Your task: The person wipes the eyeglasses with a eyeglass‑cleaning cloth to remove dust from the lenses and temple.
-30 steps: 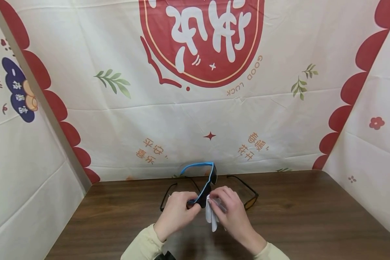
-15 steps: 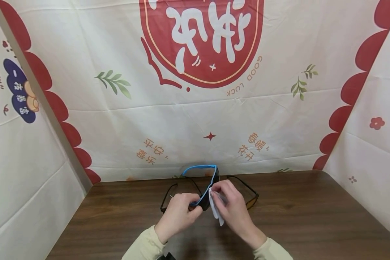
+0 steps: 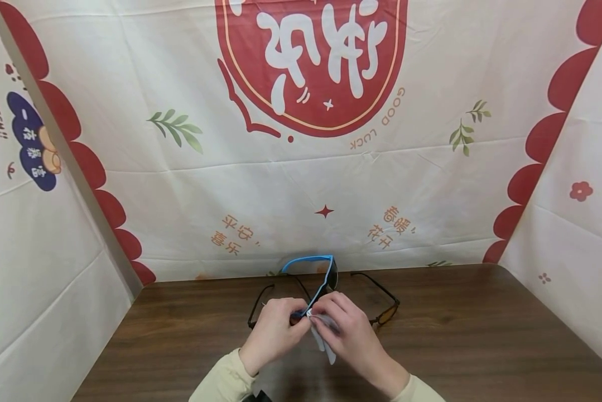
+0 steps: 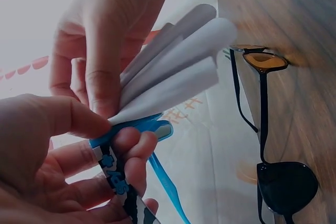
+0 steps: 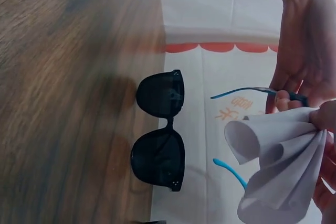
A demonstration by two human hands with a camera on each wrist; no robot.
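Blue-framed sunglasses (image 3: 327, 279) with dark lenses are held up above the table, tilted, one blue temple reaching toward the back. My left hand (image 3: 274, 330) grips them at the near end by the hinge, its fingers around a black-and-white patterned temple (image 4: 116, 174). My right hand (image 3: 352, 330) pinches a thin pale-grey cloth (image 4: 176, 72) against the near end of the frame, touching or very close to the left thumb. The cloth hangs in loose folds below the right fingers, also in the right wrist view. The near lens is mostly hidden behind the cloth and hands.
Black sunglasses (image 5: 158, 153) rest on the brown wooden table (image 3: 180, 335) behind the left hand. Glasses with amber lenses (image 3: 387, 314) lie behind the right hand. A printed white cloth backdrop (image 3: 280, 190) rises at the table's back edge, with similar panels at both sides.
My right hand first moved the cloth up along the sunglasses, then came back down and left toward my left hand. The sunglasses shifted slightly right; my left hand kept its grip.
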